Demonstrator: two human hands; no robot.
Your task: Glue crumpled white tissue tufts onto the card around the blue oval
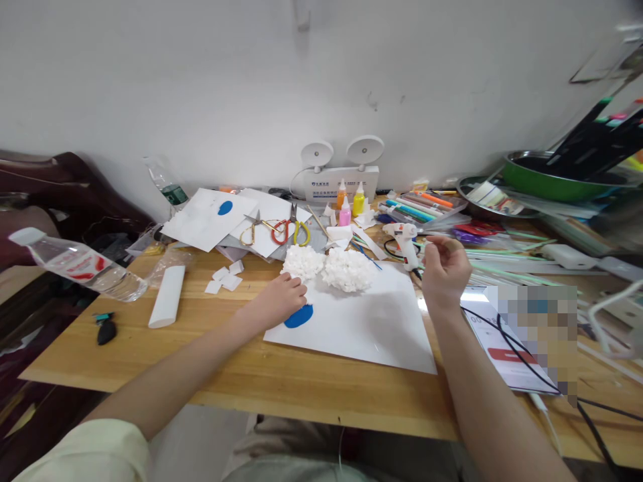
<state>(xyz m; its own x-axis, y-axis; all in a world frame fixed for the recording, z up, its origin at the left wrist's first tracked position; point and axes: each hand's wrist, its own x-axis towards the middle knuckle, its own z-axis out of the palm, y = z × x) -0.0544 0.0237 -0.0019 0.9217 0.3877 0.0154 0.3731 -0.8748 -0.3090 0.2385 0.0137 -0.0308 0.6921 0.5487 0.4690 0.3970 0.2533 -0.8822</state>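
My left hand point(282, 297) is closed, with its fingers curled down at the near edge of a white crumbly lump point(302, 261). What its fingertips hold, if anything, is hidden. Just below those fingers a blue rounded patch point(298, 317) shows on a white sheet of paper point(362, 338). A second white lump point(346, 271) lies against the first, at the paper's far edge. My right hand point(446, 271) is raised beyond the paper's right side, its fingers bent together in a pinch. Anything between them is too small to make out. Beside it rests a white glue gun point(403, 242).
Scissors point(280, 231), more paper point(201, 224) and small paint bottles point(344, 214) lie at the back. To the left are a water bottle point(83, 266) and a white block point(167, 296). A phone point(502, 348) with cables sits right, before a green bowl point(552, 179).
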